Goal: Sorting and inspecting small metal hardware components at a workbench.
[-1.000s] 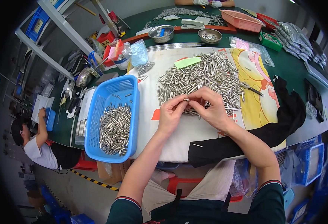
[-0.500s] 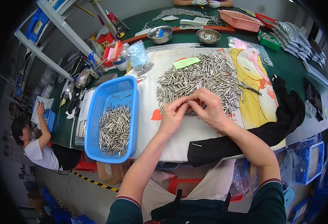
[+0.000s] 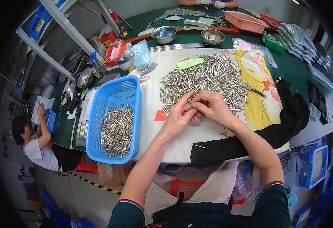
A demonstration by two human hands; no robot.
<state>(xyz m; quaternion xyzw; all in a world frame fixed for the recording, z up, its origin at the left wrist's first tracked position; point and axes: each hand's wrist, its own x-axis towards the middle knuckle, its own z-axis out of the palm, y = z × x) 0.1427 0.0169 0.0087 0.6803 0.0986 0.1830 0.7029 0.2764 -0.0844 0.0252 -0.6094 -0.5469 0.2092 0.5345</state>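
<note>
My left hand (image 3: 178, 118) and my right hand (image 3: 214, 109) meet just at the near edge of a heap of small metal pins (image 3: 208, 78). The right thumb and fingers are pinched together. On the left, the index finger points forward while the thumb presses toward the right fingertips and the other fingers curl. Whatever lies between the fingertips is too small and covered to make out. A blue perforated basket (image 3: 137, 114) to the left holds many similar pins (image 3: 117, 131). A pale green paper slip (image 3: 190, 63) rests on the heap.
A black cloth (image 3: 242, 148) with one pin on it lies along the near right. Pliers (image 3: 255, 90) sit right of the heap. Metal bowls (image 3: 163, 35), a pink basket (image 3: 245, 21) and bagged parts stand farther back. One co-worker sits at left; another's gloved hands show across the table.
My left index finger has straightened forward, and its thumb has moved onto the right fingertips. The right hand's fingers have curled in slightly. Heap and basket look the same.
</note>
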